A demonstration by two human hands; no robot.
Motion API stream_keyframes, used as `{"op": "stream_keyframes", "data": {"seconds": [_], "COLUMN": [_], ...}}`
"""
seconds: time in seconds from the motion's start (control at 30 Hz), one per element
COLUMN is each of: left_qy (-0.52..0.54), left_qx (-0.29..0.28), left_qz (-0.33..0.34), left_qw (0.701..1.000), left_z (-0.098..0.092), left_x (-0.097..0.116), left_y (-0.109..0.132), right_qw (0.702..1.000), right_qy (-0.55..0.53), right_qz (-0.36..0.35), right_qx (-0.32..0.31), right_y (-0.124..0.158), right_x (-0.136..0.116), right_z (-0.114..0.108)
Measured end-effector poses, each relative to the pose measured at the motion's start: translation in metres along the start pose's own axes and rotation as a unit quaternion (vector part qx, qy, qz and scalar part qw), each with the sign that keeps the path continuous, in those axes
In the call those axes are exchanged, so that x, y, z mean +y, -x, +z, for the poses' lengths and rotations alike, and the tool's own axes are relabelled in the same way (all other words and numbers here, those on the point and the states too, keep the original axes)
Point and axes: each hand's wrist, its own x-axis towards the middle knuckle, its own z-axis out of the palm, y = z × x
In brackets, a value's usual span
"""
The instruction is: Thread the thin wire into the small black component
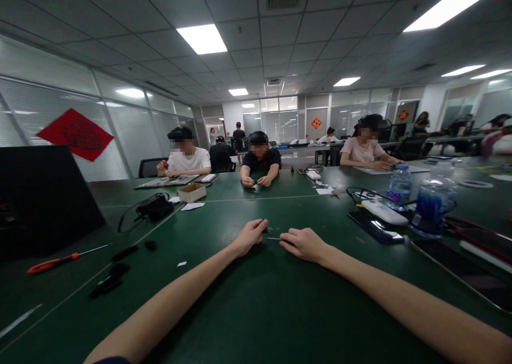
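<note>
My left hand [250, 236] and my right hand [304, 245] meet low over the dark green table [248, 310], a little apart. The left pinches a small dark part [264, 229] at its fingertips. A thin metal pin [274, 239] runs from the right hand's fingertips towards that part, and it seems held there. The fingers hide most of both items, so their exact shape cannot be seen. A tiny white scrap [182, 264] lies left of my hands.
To the left lie an orange-handled screwdriver [52, 264] and several black pieces [108, 281]. A white power bank [384, 212], water bottles [434, 201] and a phone [464, 273] sit to the right. People work across the table, near a cardboard box [192, 192].
</note>
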Motion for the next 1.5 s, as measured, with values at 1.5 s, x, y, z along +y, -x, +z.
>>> {"op": "stream_keyframes", "data": {"seconds": [1.5], "left_qy": [-0.103], "left_qx": [0.017], "left_qz": [0.012], "left_qw": [0.994], "left_z": [0.0035], "left_x": [-0.0025], "left_y": [-0.0017], "right_qw": [0.996], "right_qy": [-0.039], "right_qz": [0.071], "right_qx": [-0.030], "right_y": [-0.0011], "right_x": [-0.0019], "right_z": [0.0005]}}
